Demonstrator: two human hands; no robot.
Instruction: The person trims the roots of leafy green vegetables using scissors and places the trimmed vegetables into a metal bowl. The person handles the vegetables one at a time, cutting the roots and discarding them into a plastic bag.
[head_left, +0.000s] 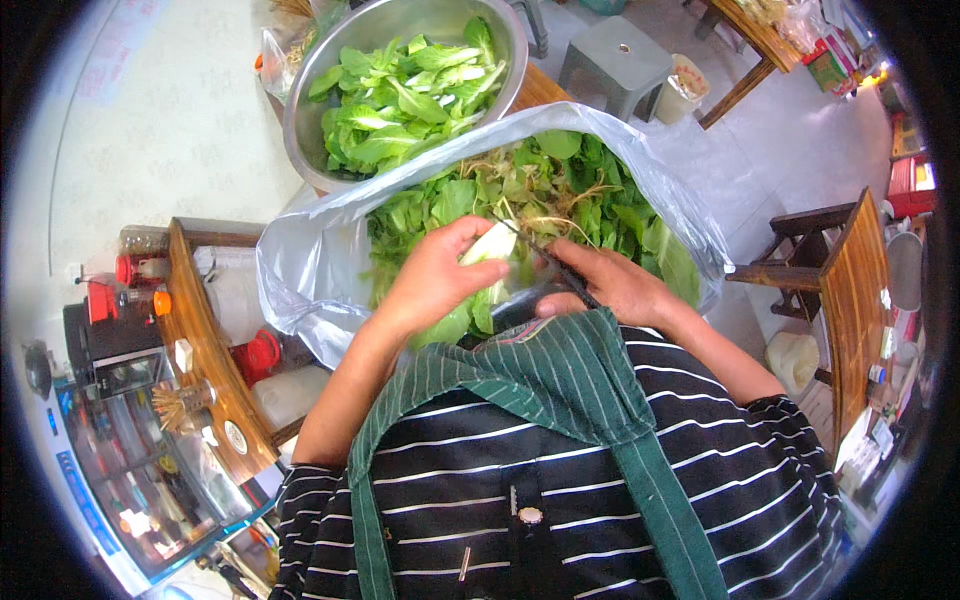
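My left hand (442, 262) grips a leafy green by its pale stalk (491, 244), with its leaves (450, 326) hanging down toward my apron. In my right hand (611, 277) is a slim dark cutting tool (559, 266), seemingly a knife. Its tip meets the stalk's root end; the handle is partly hidden by my fingers. Both hands are over a wide-open plastic bag (300, 247) filled with leafy greens (615, 202) and stringy roots (551, 225). Beyond the bag, a steel basin (304, 154) holds a heap of loose green leaves (412, 105).
A grey plastic stool (619, 56) and a white bucket (682, 90) stand beyond the bag. At left is a wooden table (202, 360) with a holder of chopsticks (184, 401), near a glass-fronted cabinet (142, 487). Another wooden table (855, 322) stands at right.
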